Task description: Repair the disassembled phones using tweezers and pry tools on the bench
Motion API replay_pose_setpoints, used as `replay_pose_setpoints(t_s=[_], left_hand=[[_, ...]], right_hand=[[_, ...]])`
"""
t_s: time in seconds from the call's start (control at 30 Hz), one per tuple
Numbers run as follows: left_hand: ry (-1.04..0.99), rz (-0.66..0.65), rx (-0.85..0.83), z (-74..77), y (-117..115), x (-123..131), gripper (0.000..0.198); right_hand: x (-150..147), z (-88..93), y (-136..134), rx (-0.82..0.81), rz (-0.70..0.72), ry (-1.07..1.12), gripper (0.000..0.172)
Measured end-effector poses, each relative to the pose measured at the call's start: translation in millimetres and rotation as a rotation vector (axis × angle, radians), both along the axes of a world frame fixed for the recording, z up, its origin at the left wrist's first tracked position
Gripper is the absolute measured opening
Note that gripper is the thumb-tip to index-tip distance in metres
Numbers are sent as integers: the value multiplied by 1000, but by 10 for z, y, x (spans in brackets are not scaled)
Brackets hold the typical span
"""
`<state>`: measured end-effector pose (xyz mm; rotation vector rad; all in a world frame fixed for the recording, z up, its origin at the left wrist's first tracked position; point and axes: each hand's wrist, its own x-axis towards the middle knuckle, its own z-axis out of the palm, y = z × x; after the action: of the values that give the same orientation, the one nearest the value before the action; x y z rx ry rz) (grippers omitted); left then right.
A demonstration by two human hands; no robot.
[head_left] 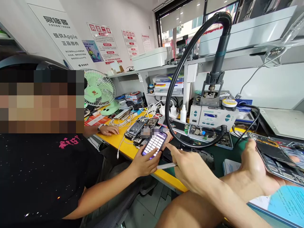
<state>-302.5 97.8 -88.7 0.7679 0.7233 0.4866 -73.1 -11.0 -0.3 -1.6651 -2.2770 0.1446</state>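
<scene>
Opened device [270, 150] rests on the upturned left hand [256, 171], thumb by its edge, fingers bent beneath; the right hand [190, 167], arms crossed, extends its index toward a co-worker's phone [157, 142], other fingers folded around a grey tool [167, 165].

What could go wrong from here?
The silver tool in the right hand points toward the co-worker's phone-holding hand and might poke it. The opened mobile device, lying uncovered in the left hand, could slip or get knocked. The black hose loops near the right hand; a sweeping arm could snag it.
</scene>
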Motion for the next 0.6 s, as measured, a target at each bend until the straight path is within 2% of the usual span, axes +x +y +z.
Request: replay_pose_setpoints(t_s=[0.07,0.17,0.33,0.6], left_hand=[[-90,15,-122,5,0,6,43],[-222,28,-290,5,-14,17,47],[-405,62,-463,-9,6,30,55],[-528,59,-634,-19,37,36,66]], right_hand=[[-127,13,202,-27,2,-142,68],[-250,20,423,-28,-25,-210,62],[-323,59,686,-39,-64,-203,58],[-344,11,1047,-162,-60,-114,50]])
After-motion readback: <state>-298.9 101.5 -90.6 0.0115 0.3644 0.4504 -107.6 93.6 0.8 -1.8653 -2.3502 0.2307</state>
